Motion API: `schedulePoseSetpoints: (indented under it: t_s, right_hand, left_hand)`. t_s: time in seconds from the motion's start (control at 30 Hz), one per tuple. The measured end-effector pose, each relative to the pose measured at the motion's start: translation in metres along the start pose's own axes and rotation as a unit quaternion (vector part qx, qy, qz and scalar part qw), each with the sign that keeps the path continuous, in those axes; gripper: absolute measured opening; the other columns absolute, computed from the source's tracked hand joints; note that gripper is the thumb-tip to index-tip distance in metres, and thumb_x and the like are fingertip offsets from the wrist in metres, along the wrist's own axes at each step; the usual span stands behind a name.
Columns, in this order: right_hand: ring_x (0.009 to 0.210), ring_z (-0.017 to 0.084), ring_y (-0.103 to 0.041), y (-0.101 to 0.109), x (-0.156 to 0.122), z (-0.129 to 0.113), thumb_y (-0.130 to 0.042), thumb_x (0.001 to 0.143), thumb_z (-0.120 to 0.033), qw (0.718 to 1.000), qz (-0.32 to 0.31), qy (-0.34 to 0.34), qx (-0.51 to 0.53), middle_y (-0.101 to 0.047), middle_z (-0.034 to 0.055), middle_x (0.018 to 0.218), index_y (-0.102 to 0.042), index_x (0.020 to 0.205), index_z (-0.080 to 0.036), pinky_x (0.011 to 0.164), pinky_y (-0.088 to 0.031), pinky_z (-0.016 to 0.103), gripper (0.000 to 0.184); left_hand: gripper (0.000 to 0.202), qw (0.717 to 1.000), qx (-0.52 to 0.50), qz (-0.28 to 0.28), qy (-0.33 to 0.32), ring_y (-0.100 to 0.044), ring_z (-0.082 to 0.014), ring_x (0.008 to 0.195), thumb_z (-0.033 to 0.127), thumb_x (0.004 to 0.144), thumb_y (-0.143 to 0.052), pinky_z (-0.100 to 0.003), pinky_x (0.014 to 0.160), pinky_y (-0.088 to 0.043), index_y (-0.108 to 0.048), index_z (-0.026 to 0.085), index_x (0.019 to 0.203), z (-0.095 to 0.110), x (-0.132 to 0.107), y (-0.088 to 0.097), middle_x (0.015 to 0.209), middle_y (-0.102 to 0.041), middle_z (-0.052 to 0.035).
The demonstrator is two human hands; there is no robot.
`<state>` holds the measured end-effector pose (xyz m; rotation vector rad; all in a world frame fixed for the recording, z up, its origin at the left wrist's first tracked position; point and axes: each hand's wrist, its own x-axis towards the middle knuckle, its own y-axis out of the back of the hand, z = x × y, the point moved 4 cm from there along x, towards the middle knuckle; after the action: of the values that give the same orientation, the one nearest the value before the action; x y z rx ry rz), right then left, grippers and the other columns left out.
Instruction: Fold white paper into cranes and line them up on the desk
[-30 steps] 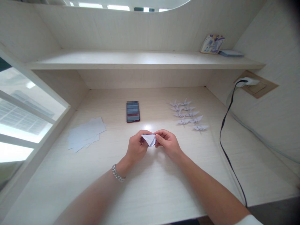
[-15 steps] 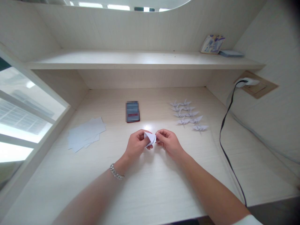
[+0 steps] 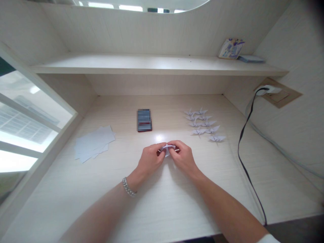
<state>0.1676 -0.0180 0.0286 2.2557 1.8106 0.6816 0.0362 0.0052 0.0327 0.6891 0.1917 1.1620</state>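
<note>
A small piece of folded white paper (image 3: 167, 151) is pinched between both hands above the middle of the desk. My left hand (image 3: 152, 157), with a chain bracelet on its wrist, grips the paper's left side with thumb and fingers. On the other side my right hand (image 3: 183, 156) holds it the same way, the two hands nearly touching. Fingers cover much of the paper, so its full shape is hidden. Several folded paper cranes (image 3: 201, 124) stand in rows to the right, behind my right hand. White paper sheets (image 3: 95, 143) lie overlapping at the left.
A dark, blurred-out phone-like object (image 3: 144, 120) lies behind my hands. A black cable (image 3: 241, 145) runs from the wall socket (image 3: 282, 92) down the desk's right side. The shelf (image 3: 152, 64) above carries a colourful packet (image 3: 231, 49). A window (image 3: 30, 125) borders the left.
My hands have come closer together, the right now gripping more of the paper. The paper has turned from a visible pointed triangle to a flatter, edge-on view. The camera view shifted slightly.
</note>
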Motion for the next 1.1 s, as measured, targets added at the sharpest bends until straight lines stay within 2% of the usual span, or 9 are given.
schedulePoseSetpoints:
  t_s: [0.13, 0.23, 0.37, 0.47, 0.63, 0.77, 0.9, 1.1]
  right_hand:
    - [0.077, 0.018, -0.061, -0.001, 0.001, 0.002, -0.05, 0.078, -0.02, 1.0, -0.006, -0.014, 0.014, -0.067, 0.0033, 0.086, -0.067, 0.085, -0.022, 0.068, -0.048, 0.029, 0.018]
    - [0.075, 0.018, -0.062, -0.002, 0.0, 0.002, -0.053, 0.079, -0.027, 0.998, -0.023, -0.034, 0.04, -0.067, 0.005, 0.088, -0.065, 0.091, -0.021, 0.067, -0.049, 0.029, 0.018]
    - [0.075, 0.018, -0.063, -0.004, -0.001, 0.006, -0.061, 0.074, -0.032, 0.994, -0.041, -0.067, 0.071, -0.067, 0.0072, 0.09, -0.063, 0.095, -0.018, 0.067, -0.05, 0.029, 0.025]
    - [0.073, 0.018, -0.062, -0.004, -0.001, 0.006, -0.059, 0.075, -0.029, 0.997, -0.047, -0.052, 0.038, -0.068, 0.0052, 0.084, -0.065, 0.089, -0.019, 0.068, -0.049, 0.03, 0.017]
    - [0.073, 0.017, -0.062, -0.002, 0.0, 0.004, -0.05, 0.081, -0.026, 0.999, -0.027, -0.031, 0.031, -0.068, 0.003, 0.083, -0.067, 0.085, -0.021, 0.067, -0.048, 0.029, 0.018]
    - [0.078, 0.019, -0.062, -0.001, 0.001, 0.005, -0.051, 0.08, -0.025, 0.999, -0.015, -0.02, 0.039, -0.068, 0.0038, 0.089, -0.068, 0.088, -0.022, 0.068, -0.048, 0.029, 0.019]
    - [0.085, 0.02, -0.06, -0.002, 0.001, 0.004, -0.053, 0.079, -0.023, 1.0, -0.013, 0.002, 0.028, -0.068, 0.0046, 0.09, -0.069, 0.089, -0.023, 0.069, -0.048, 0.03, 0.019]
    - [0.077, 0.018, -0.061, -0.001, 0.002, 0.003, -0.053, 0.081, -0.03, 0.997, -0.026, -0.018, 0.066, -0.068, 0.0048, 0.089, -0.069, 0.089, -0.021, 0.067, -0.046, 0.028, 0.02]
  left_hand:
    - [0.03, 1.0, -0.012, -0.006, -0.005, -0.061, -0.0156, 0.074, 0.015, 0.077, -0.048, -0.026, 0.069, -0.046, -0.066, 0.023, 0.1, 0.001, 0.0, -0.002, 0.091, -0.069, -0.0029]
    - [0.026, 0.999, -0.035, -0.008, 0.026, -0.061, -0.0148, 0.07, 0.019, 0.078, -0.048, -0.024, 0.065, -0.047, -0.067, 0.021, 0.097, -0.007, 0.0, -0.003, 0.087, -0.07, -0.0031]
    - [0.025, 0.994, -0.047, 0.045, 0.09, -0.062, -0.0154, 0.068, 0.026, 0.079, -0.05, -0.024, 0.06, -0.047, -0.067, 0.019, 0.097, -0.023, 0.001, 0.001, 0.082, -0.07, -0.0044]
    - [0.027, 0.99, -0.054, 0.076, 0.104, -0.061, -0.0154, 0.067, 0.027, 0.078, -0.052, -0.024, 0.059, -0.047, -0.066, 0.019, 0.099, -0.028, 0.001, 0.003, 0.083, -0.069, -0.0044]
    - [0.029, 0.995, -0.056, 0.036, 0.077, -0.062, -0.0151, 0.071, 0.027, 0.077, -0.054, -0.024, 0.064, -0.048, -0.064, 0.02, 0.103, -0.018, 0.0, -0.001, 0.088, -0.069, -0.0036]
    - [0.032, 0.996, -0.059, 0.032, 0.065, -0.062, -0.0151, 0.074, 0.025, 0.076, -0.055, -0.025, 0.068, -0.049, -0.062, 0.021, 0.106, -0.012, 0.0, -0.001, 0.099, -0.068, -0.0047]
    - [0.033, 0.995, -0.071, 0.026, 0.063, -0.062, -0.0156, 0.079, 0.024, 0.076, -0.055, -0.026, 0.073, -0.049, -0.061, 0.021, 0.107, -0.013, 0.001, -0.002, 0.101, -0.067, -0.0043]
    - [0.028, 0.988, -0.129, 0.033, 0.082, -0.062, -0.0173, 0.084, 0.025, 0.076, -0.055, -0.027, 0.076, -0.049, -0.064, 0.019, 0.102, -0.02, 0.002, -0.003, 0.099, -0.067, -0.0049]
